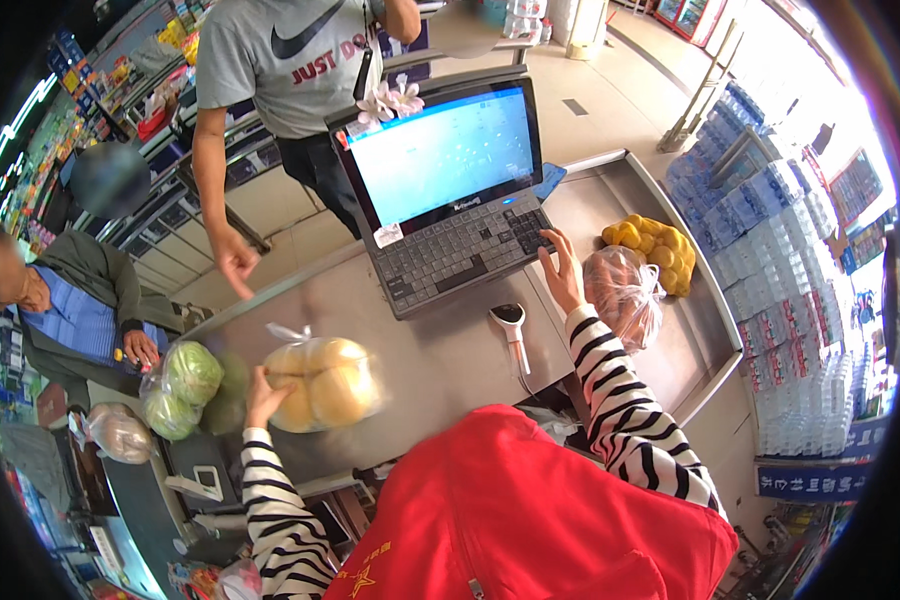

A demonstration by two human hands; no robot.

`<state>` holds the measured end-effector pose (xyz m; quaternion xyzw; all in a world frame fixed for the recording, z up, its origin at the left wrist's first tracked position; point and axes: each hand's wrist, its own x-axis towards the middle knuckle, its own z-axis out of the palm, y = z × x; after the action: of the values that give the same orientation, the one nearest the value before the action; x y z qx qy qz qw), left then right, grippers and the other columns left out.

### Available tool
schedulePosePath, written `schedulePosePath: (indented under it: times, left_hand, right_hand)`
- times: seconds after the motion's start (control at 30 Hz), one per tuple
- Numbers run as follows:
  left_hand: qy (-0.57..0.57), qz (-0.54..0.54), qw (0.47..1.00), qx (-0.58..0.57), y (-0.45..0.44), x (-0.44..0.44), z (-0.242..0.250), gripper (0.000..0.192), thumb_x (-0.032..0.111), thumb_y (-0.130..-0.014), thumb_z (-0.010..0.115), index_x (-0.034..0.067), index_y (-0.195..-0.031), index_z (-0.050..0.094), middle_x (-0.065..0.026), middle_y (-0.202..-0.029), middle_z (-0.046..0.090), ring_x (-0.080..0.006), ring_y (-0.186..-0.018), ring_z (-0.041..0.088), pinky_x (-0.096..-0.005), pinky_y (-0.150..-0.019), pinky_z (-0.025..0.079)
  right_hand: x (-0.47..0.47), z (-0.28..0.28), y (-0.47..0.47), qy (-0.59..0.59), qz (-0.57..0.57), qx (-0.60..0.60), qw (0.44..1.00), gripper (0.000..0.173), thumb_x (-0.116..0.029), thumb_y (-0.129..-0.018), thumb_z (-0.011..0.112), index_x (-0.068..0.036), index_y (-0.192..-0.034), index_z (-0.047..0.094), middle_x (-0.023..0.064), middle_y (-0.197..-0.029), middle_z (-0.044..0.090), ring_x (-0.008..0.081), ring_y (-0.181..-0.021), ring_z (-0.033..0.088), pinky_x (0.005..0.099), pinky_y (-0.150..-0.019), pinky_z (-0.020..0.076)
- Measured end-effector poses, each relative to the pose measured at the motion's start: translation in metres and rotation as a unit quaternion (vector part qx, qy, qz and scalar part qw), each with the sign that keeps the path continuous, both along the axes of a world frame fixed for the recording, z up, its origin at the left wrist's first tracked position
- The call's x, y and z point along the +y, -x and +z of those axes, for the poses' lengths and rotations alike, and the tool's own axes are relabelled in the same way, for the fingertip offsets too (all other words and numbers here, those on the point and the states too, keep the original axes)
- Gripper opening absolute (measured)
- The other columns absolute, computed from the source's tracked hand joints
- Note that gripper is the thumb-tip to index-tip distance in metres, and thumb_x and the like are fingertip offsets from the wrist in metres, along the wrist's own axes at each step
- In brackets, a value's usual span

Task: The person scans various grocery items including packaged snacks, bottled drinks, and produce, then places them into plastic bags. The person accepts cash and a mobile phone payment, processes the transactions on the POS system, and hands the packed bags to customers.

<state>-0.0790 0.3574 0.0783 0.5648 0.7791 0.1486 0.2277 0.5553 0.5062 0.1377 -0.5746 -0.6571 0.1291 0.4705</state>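
Observation:
At the left of the counter, my left hand [270,396] grips the near-left side of a clear plastic bag of bread buns [322,384]. My thumb lies on the film; the other fingers are partly hidden. My right hand [562,271] holds nothing, its fingers spread at the number pad of a black keyboard [457,255]. Above the keys rises the lit screen [450,154] of a point-of-sale terminal. A white handheld barcode scanner [508,322] lies on the steel counter below the keyboard, apart from both hands.
A tied bag of reddish produce [621,296] and a yellow net bag of round produce [656,247] sit in the right tray. Bagged cabbages [184,386] and another tied bag [120,433] lie left. One person stands opposite, hand [232,259] over the counter edge; another is at left.

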Motion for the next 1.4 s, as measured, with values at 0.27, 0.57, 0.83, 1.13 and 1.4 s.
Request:
schedulePosePath:
  times: [0.27,0.57,0.83,1.13,1.4]
  left_hand:
    - [-0.272,-0.034,0.959,-0.063,-0.238,0.040,0.062,0.042,0.025,-0.097,0.057,0.008,-0.135,0.050,-0.0191,-0.127,0.055,-0.0333,-0.110,0.059,-0.0414,-0.088,0.050]
    - [-0.242,-0.102,0.956,0.129,-0.312,0.103,0.098,0.042,0.038,-0.096,0.059,0.016,-0.131,0.058,-0.0179,-0.122,0.056,-0.0360,-0.103,0.058,-0.0469,-0.087,0.048]
    - [-0.300,-0.030,0.952,0.056,-0.312,0.065,0.087,0.049,0.029,-0.100,0.051,0.005,-0.142,0.043,-0.0214,-0.135,0.049,-0.0400,-0.121,0.050,-0.0480,-0.102,0.040]
    - [-0.030,-0.017,0.996,-0.081,-0.255,0.023,0.001,0.046,0.032,-0.094,0.058,0.006,-0.131,0.053,-0.0229,-0.122,0.062,-0.0405,-0.108,0.060,-0.0460,-0.091,0.048]
    - [0.144,-0.126,0.975,-0.112,-0.254,0.064,-0.020,0.043,0.042,-0.082,0.065,0.001,-0.093,0.071,-0.0216,-0.082,0.070,-0.0349,-0.078,0.070,-0.0433,-0.068,0.051]
  right_hand:
    - [0.027,0.012,-0.014,0.042,0.036,-0.089,0.994,0.032,-0.028,-0.097,0.058,-0.012,-0.124,0.062,0.0242,-0.131,0.055,0.0412,-0.111,0.060,0.0433,-0.092,0.0498]
    - [0.004,0.018,-0.029,0.037,0.139,-0.041,0.989,0.037,-0.014,-0.091,0.062,-0.013,-0.128,0.058,0.0282,-0.153,0.030,0.0456,-0.132,0.045,0.0457,-0.103,0.0438]
    - [0.018,0.024,-0.036,-0.065,0.149,-0.166,0.973,0.033,-0.017,-0.088,0.065,-0.014,-0.121,0.064,0.0238,-0.156,0.029,0.0444,-0.143,0.028,0.0559,-0.115,0.0199]
    - [0.049,0.028,-0.047,0.055,0.157,-0.034,0.985,0.027,-0.022,-0.095,0.058,-0.012,-0.120,0.063,0.0181,-0.151,0.040,0.0404,-0.118,0.059,0.0425,-0.089,0.0539]
    - [0.032,0.026,-0.060,0.046,0.182,-0.084,0.979,0.028,-0.020,-0.093,0.062,-0.012,-0.120,0.063,0.0171,-0.149,0.043,0.0385,-0.116,0.061,0.0425,-0.089,0.0535]
